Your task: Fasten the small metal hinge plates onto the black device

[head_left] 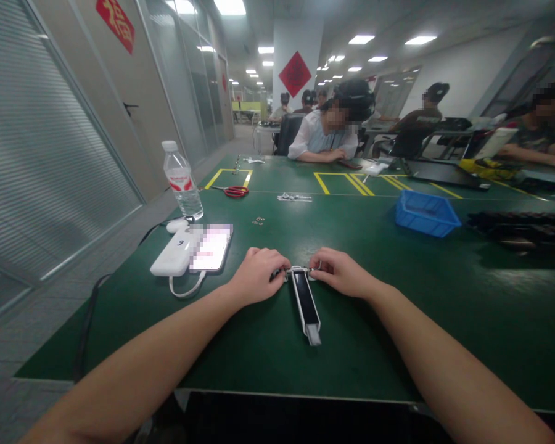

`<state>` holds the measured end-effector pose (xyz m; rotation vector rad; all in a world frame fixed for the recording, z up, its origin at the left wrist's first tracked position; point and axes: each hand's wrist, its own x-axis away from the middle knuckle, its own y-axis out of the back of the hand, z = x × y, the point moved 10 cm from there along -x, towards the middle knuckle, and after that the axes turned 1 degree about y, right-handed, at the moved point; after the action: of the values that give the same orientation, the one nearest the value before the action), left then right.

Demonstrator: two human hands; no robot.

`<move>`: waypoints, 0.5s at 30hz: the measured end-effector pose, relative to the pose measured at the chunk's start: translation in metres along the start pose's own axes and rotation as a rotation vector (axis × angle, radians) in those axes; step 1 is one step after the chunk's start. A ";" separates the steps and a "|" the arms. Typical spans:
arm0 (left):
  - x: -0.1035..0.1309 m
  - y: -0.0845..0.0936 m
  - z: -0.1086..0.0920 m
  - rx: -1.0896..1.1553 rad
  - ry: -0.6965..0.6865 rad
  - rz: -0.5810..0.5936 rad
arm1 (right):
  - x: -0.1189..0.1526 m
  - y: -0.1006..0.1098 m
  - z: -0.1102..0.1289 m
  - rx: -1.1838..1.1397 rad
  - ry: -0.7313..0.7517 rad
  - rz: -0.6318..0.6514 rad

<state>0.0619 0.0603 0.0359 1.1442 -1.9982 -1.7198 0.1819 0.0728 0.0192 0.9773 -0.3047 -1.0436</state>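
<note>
A long narrow white device (pixel 307 302) with a glossy black face lies on the green table, pointing towards me. A pale flat tab sticks out of its near end. At its far end, my left hand (pixel 261 274) is closed on the left side, with a small dark piece (pixel 275 274) showing at the fingertips. My right hand (pixel 340 270) pinches at the opposite side, where a bit of metal (pixel 311 270) shows between the device and the fingers. Exactly what each hand grips is too small and partly hidden.
Several small metal parts (pixel 258 220) and thin pale strips (pixel 295 197) lie beyond my hands. Left are a white power bank (pixel 172 250), a phone (pixel 211 248) and a water bottle (pixel 184 182). Red-handled scissors (pixel 235 192) and a blue bin (pixel 426 213) sit farther off. A person (pixel 326 132) sits opposite.
</note>
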 end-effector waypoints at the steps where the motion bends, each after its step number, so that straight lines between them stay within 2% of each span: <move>1: 0.000 0.000 0.000 -0.003 0.000 0.003 | 0.000 0.000 0.000 0.002 0.003 0.003; 15: -0.001 -0.003 0.002 0.035 0.018 0.018 | -0.002 -0.004 0.003 0.018 0.016 0.035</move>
<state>0.0630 0.0625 0.0327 1.1454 -2.0294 -1.6667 0.1770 0.0720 0.0183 0.9928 -0.3178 -1.0027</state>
